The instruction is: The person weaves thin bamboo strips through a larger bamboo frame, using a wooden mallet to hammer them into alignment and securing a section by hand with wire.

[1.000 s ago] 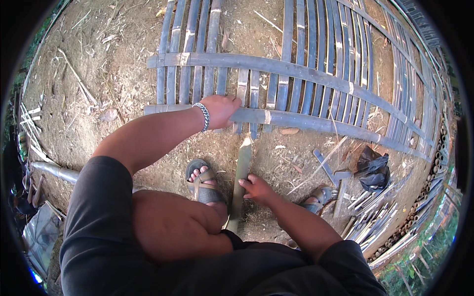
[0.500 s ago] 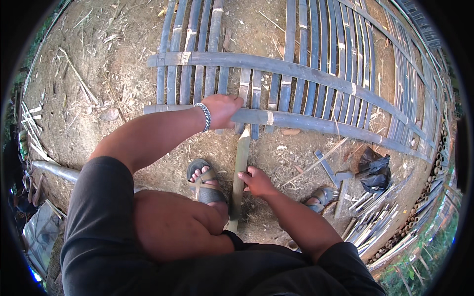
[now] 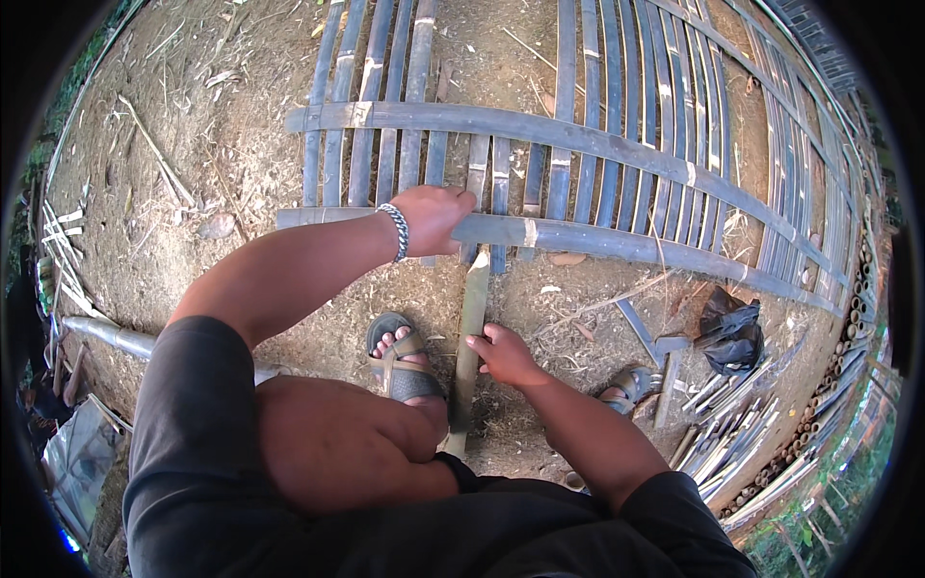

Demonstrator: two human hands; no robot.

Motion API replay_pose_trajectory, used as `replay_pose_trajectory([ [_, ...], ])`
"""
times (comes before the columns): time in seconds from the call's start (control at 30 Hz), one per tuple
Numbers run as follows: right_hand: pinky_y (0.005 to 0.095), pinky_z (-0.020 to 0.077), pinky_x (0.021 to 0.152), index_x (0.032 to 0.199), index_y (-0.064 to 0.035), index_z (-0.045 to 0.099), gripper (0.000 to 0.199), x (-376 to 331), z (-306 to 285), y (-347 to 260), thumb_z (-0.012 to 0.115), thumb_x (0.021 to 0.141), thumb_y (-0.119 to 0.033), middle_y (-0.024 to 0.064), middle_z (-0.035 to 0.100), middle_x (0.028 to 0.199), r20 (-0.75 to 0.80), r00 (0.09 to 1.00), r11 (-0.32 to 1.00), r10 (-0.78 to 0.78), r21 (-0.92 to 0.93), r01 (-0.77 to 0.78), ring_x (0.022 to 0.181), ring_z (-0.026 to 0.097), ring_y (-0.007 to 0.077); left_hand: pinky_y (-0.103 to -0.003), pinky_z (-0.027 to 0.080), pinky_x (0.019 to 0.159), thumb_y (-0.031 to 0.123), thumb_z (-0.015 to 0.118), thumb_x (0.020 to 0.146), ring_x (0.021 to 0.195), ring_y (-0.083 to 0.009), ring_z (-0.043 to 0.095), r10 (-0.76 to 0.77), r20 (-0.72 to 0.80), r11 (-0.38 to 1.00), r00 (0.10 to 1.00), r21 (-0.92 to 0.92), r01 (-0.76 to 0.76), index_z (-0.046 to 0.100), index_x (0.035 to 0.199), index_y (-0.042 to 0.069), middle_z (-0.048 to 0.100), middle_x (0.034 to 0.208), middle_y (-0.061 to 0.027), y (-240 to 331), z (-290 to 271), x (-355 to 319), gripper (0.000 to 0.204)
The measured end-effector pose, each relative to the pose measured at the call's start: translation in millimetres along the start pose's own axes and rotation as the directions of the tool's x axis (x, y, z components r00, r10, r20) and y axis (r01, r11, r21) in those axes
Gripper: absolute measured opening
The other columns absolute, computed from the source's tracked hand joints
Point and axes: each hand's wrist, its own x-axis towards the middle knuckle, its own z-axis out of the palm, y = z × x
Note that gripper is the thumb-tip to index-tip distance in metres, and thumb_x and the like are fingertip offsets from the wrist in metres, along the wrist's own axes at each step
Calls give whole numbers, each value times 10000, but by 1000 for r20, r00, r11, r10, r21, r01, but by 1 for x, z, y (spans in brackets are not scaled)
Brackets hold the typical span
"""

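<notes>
Since the earlier frame, the bamboo strip [image 3: 469, 347] has slid forward, and its tip now reaches under the near crossbar [image 3: 617, 241] of the bamboo lattice panel [image 3: 597, 116]. Right hand [image 3: 503, 354] grips the strip at its middle, fingers closed around it. Left hand [image 3: 431, 218] rests on the crossbar, fingers curled over its far edge, beside the strip's tip.

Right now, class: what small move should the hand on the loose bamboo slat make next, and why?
Probably push the slat forward: its tip sits just short of the lower crossbar, which the left hand presses down, while the right hand grips it mid-length, aimed at a gap in the lattice.
</notes>
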Motion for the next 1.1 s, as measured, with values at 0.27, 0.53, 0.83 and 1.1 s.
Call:
replay_pose_trajectory([
  [0.27, 360, 547, 616, 1117, -3, 647, 360, 34, -35, -47, 629, 990, -340, 125, 679, 844, -84, 996, 999, -11, 52, 16, 689, 649, 179, -452, 578, 792, 234, 766, 712, 891, -367, 687, -10, -11, 1000, 1000, -6, 10, 576, 1049, 10, 651, 960, -178, 0, -1, -2, 447],
  [0.53, 317, 506, 759, 1217, 49, 606, 436, 66, -38, -65, 709, 940, -272, 117, 694, 936, -338, 929, 898, -148, 348, 270, 815, 627, 155, -449, 577, 799, 219, 756, 711, 895, -365, 687, 4, -53, 1000, 999, -14, -4, 577, 1033, 10, 653, 964, -178, 4, -4, -2, 424],
  [0.83, 401, 543, 837, 1249, 34, 576, 573, -17, 24, -22, 768, 861, -341, 179, 713, 1048, -355, 935, 997, -11, -81, -19, 964, 701, 290, -445, 579, 793, 209, 755, 708, 901, -358, 690, -4, -31, 1000, 1000, -15, 4, 585, 1015, 3, 655, 971, -172, -1, 2, -1, 407],
  [1.1, 455, 523, 818, 1053, -4, 631, 417, -5, 28, -16, 693, 901, -388, 220, 706, 969, -113, 994, 965, 7, -261, -37, 933, 689, 377, -448, 573, 807, 235, 779, 709, 910, -359, 687, -18, 0, 1000, 1000, -25, 18, 584, 1033, 5, 652, 975, -169, 1, 0, 0, 443],
])
